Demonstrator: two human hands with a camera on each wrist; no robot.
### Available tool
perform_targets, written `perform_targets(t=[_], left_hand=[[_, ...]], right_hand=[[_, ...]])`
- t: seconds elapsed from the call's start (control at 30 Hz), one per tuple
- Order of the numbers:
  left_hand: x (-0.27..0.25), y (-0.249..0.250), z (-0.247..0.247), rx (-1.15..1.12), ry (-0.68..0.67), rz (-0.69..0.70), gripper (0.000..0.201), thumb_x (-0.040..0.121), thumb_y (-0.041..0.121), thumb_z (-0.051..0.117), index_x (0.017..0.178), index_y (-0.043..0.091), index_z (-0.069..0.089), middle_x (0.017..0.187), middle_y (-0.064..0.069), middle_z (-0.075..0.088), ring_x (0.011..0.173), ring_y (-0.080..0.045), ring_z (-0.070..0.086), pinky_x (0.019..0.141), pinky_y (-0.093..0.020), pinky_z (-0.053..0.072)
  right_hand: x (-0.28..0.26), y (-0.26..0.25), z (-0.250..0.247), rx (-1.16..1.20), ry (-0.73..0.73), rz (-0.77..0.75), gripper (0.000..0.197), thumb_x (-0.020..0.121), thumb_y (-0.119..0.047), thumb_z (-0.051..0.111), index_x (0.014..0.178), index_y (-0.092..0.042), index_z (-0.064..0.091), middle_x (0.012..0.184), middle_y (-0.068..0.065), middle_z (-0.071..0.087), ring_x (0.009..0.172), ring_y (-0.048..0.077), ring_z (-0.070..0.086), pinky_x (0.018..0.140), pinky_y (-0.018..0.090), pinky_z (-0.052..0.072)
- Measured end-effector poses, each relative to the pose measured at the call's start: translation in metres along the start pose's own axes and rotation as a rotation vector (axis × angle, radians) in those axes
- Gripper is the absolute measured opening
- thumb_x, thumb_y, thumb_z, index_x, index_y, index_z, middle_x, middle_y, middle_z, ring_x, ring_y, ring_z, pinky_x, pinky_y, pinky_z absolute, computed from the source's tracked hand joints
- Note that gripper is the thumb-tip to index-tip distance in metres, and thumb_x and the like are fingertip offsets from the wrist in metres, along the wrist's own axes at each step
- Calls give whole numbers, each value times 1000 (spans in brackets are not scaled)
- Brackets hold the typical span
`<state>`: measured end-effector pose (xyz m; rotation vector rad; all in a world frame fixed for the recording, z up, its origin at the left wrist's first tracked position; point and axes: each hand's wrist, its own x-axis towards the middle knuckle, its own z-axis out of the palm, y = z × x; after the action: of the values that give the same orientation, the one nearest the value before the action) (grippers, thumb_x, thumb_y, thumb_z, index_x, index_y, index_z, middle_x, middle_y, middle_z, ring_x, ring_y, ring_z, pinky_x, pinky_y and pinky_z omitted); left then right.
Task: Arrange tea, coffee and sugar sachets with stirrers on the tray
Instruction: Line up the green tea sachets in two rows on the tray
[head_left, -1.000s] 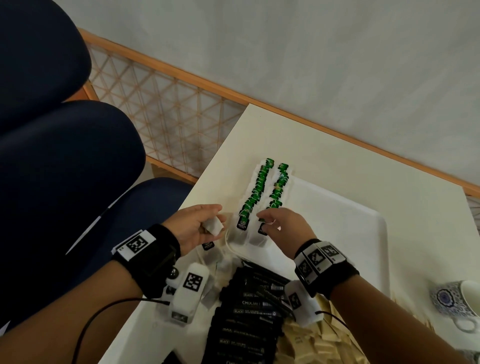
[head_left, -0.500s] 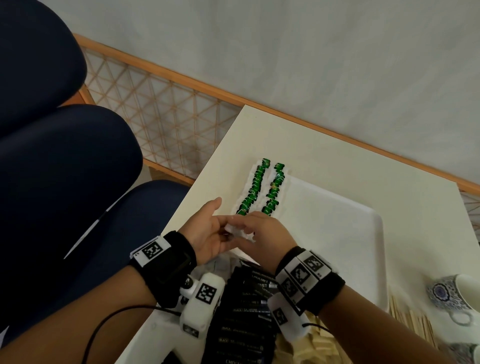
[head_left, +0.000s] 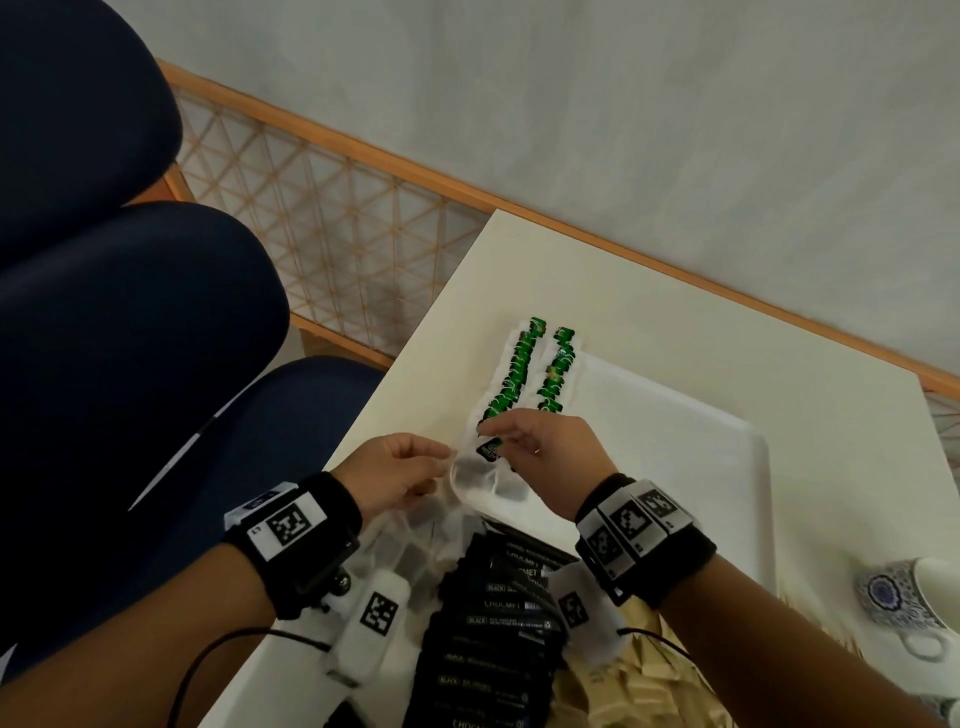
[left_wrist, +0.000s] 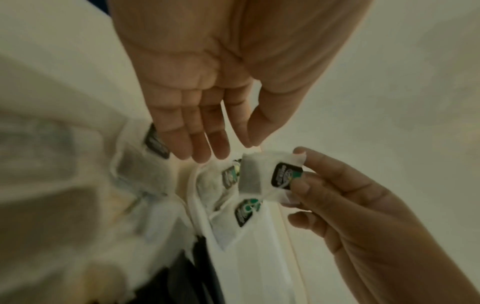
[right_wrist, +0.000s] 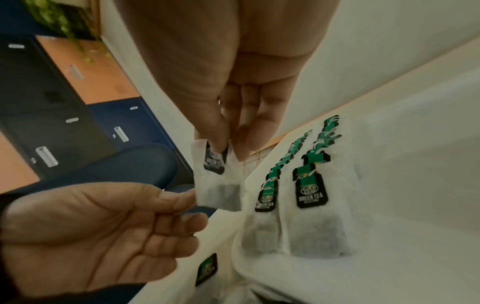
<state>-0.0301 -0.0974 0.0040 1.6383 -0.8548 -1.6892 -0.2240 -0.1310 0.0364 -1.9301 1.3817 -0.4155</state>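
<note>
My white tray (head_left: 727, 467) on the counter (head_left: 649, 322) carries only two rows of tea sachets (head_left: 535, 374); black coffee sachets (head_left: 493, 634) and stirrers wait unplaced. My right hand (head_left: 550, 457) pinches another tea bag (left_wrist: 270, 174); my left hand (head_left: 400, 478) hangs empty, fingers relaxed

Both forearms reaching forward side by side, black bands on the wrists, right hand (head_left: 545, 452) pinching a tea bag (left_wrist: 270, 174) between thumb and fingertips, left hand (head_left: 400, 478) close beside, fingers loosely extended, holding nothing
</note>
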Motion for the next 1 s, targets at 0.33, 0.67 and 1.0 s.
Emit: perform_targets(t=[0.33, 0.67, 1.0], left_hand=[[-9, -22, -40, 480, 31, 63, 14, 75, 15, 78, 81, 18, 66, 76, 6, 63, 66, -5, 56, 57, -16, 46], [-28, -30, -16, 1435, -26, -36, 81, 54, 71, 72, 111, 26, 37, 107, 6, 43, 92, -15, 50, 73, -29, 43], [-37, -43, -10, 1352, -72, -74, 60, 67, 37, 76, 105, 25, 31, 103, 3, 40, 85, -16, 50, 66, -27, 45]], right_hand=[[23, 6, 16, -236, -245, 33, 39, 93, -4, 42, 118, -28, 62, 98, -2, 66, 86, 21, 66, 78, 32, 55], [32, 11, 12, -205, -117, 50, 34, 92, -9, 49, 119, -25, 61, 97, -8, 56, 82, 8, 53, 80, 23, 47], [-9, 22, 17, -183, -82, -3, 22, 88, -15, 58, 102, -29, 69, 99, -5, 61, 82, 8, 55, 80, 26, 48]])
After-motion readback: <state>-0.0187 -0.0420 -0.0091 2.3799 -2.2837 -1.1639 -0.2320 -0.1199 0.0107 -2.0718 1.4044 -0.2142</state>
